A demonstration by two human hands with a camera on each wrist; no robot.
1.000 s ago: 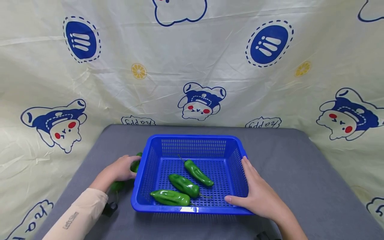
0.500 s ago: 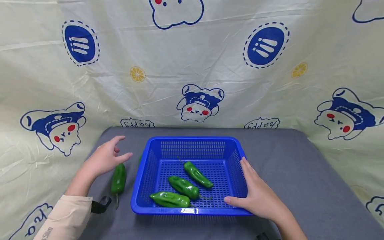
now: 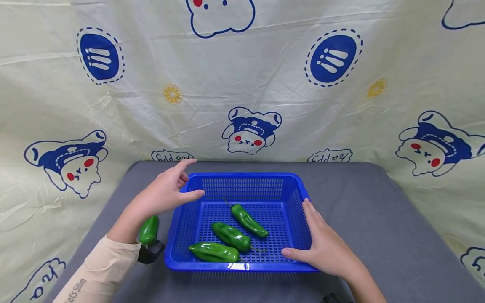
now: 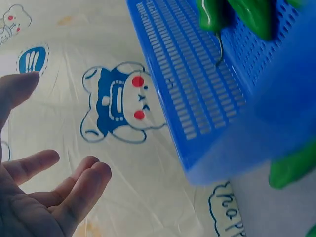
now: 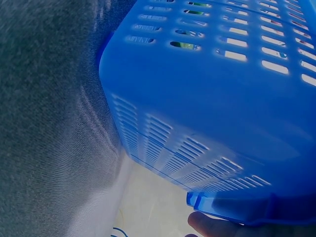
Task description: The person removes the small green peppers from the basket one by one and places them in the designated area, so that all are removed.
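Three green peppers, the back one [image 3: 249, 219], the middle one [image 3: 231, 236] and the front one [image 3: 214, 252], lie in a blue plastic basket [image 3: 242, 266]. My left hand [image 3: 161, 191] hovers over its left back corner, thumb and index finger spread apart and nothing held; the left wrist view shows the same spread fingers. My right hand [image 3: 327, 248] rests on the basket's right rim near the front corner, fingers fairly straight along the side and thumb reaching over the inside. Another green pepper [image 3: 149, 229] lies on the table left of the basket, partly behind my left wrist.
The grey cloth-covered table [image 3: 363, 202] holds the basket. A cream backdrop [image 3: 212, 63] with printed bears hangs behind it. In the left wrist view, a pepper [image 4: 294, 168] lies outside the basket.
My left hand let go of a pepper left of the basket, drew back left, then rose rightward over the basket's left back corner. My right hand stays at the rim.
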